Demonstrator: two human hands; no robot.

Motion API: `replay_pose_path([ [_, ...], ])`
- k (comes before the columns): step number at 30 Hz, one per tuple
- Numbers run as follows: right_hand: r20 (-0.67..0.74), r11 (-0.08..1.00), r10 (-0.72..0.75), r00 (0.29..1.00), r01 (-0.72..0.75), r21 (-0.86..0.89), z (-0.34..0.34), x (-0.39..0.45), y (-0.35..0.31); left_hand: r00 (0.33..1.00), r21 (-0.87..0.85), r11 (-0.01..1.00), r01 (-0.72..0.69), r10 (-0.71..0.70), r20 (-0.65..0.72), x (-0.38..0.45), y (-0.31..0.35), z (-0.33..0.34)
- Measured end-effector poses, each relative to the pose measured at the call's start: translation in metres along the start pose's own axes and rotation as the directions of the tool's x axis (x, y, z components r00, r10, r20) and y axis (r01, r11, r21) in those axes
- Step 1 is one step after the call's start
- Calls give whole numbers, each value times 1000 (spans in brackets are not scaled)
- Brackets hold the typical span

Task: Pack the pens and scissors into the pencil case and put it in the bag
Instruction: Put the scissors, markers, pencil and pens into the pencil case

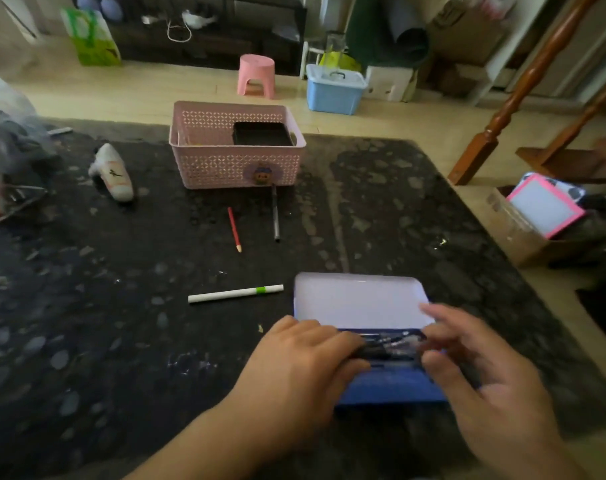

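At the table's near edge the blue pencil case (pixel 391 386) lay open, its lid raised, dark items inside. The left hand (pixel 301 368) and right hand (pixel 481 372) pressed a dark pen (pixel 381 353) between curled fingers over it. Beyond lay 3 loose pieces: a white pen (pixel 235 293), a red pencil (pixel 234 229), a grey pen (pixel 275 216), near a pink basket (pixel 225 164).

A single wide-angle view is provided, taken from the person's head. It faces forward and downward across the dark mottled stone worktop (pixel 381 202). The two hands, left (pixel 305 365) and right (pixel 481 368), sit close to the lens at the lower edge of the frame. The pink perforated plastic basket (pixel 232 164) lies farther off, near the worktop's far edge. Beyond that edge the view takes in the pale floor (pixel 176 88) and room furniture. Straight lines bow toward the frame borders.
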State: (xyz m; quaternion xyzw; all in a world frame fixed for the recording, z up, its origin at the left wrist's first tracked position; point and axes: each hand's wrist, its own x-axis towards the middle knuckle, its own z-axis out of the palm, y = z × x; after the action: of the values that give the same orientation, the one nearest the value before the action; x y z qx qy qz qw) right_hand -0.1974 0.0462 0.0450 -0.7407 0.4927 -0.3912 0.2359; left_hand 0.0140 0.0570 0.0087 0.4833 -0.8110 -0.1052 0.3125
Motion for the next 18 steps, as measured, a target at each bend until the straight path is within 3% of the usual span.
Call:
replay_pose_path([
  [3, 77, 989, -71, 995, 80, -124, -5, -9, 22, 997, -29, 999, -46, 48, 59, -3, 5, 11],
  [10, 94, 946, -35, 995, 64, -317, -14, -31, 79, 994, 63, 998, -31, 24, 111, -10, -9, 18],
  [15, -1, 920, -17, 1000, 15, -392, -7, -32, 88, 988, 135, 991, -7, -14, 154, -11, -11, 19],
  [18, 17, 908, -10, 1000, 16, -419, -7, -29, 85, 987, 135, 991, 8, -29, 159, -11, -11, 20],
])
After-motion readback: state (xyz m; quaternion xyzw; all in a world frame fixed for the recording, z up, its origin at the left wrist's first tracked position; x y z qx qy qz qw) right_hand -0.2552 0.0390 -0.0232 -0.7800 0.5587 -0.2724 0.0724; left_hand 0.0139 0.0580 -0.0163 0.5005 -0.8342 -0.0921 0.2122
